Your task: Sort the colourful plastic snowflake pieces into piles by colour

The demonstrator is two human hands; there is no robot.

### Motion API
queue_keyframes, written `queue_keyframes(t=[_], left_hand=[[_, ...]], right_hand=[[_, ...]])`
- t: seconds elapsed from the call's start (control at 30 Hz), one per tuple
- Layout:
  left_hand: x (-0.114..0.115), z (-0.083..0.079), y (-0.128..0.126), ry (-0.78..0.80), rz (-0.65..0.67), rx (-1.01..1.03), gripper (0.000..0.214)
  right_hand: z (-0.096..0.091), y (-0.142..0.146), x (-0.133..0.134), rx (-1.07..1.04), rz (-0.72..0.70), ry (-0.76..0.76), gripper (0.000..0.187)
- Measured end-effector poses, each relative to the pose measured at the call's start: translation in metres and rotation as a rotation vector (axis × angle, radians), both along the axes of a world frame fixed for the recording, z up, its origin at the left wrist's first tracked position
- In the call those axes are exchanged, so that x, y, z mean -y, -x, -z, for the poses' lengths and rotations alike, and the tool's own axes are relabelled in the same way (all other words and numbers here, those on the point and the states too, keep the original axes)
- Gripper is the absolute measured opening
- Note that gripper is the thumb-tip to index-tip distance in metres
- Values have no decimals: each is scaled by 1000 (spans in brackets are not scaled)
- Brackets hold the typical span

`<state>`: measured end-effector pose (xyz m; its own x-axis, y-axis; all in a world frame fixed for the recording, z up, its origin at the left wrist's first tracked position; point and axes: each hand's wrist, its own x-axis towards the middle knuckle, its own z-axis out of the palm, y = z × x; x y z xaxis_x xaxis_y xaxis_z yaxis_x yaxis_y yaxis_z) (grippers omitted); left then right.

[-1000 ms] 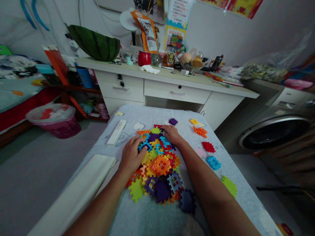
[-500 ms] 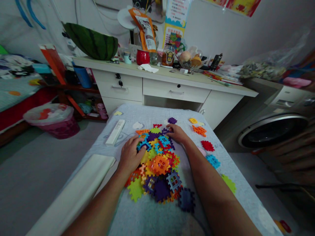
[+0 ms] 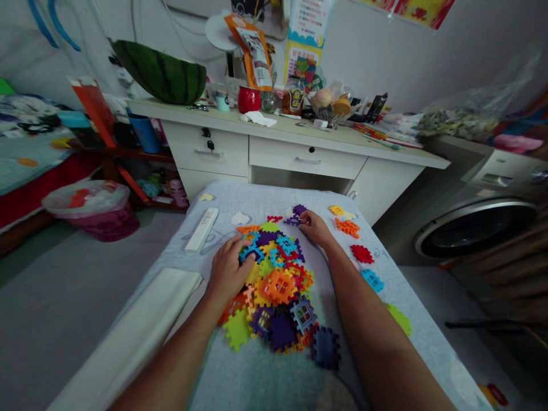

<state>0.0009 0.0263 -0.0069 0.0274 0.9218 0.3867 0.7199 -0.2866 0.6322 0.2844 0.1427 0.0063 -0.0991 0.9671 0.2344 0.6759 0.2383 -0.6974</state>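
Note:
A heap of interlocking plastic building tiles lies on the cloth-covered table, with an orange window tile (image 3: 280, 286) on top and a dark purple tile (image 3: 282, 331) at its near side. My left hand (image 3: 229, 268) rests on the heap's left edge, fingers spread beside a blue tile (image 3: 253, 253). Beyond the heap, my right hand (image 3: 315, 228) pinches a purple openwork tile (image 3: 293, 220) by its right end. That tile is just in front of another purple tile (image 3: 299, 209), partly overlapping it in view.
Down the table's right side lie separate yellow (image 3: 336, 210), orange (image 3: 347, 228), red (image 3: 362, 253), blue (image 3: 372, 280) and green tiles (image 3: 399, 319). A long white box (image 3: 202, 230) lies left of the heap. Behind stands a white desk (image 3: 308, 157); a washing machine (image 3: 475, 211) is at right.
My right hand has moved slightly right and away from the heap, drawing the purple openwork tile out with it. My left hand stays where it was.

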Motion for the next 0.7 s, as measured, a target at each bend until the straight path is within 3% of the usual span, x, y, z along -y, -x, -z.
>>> queue_keyframes(t=[0.17,0.37,0.7], left_hand=[[-1,1,0,-5,-1,-7,27],[0,-2,-1,6,-5,-1,27],[0,-1,-1,18,-10,0,28]], right_hand=[[6,5,-5,0,80,-122,6],[8,13,-12,37,150,-219,13],[15,17,-20,120,111,-191,26]])
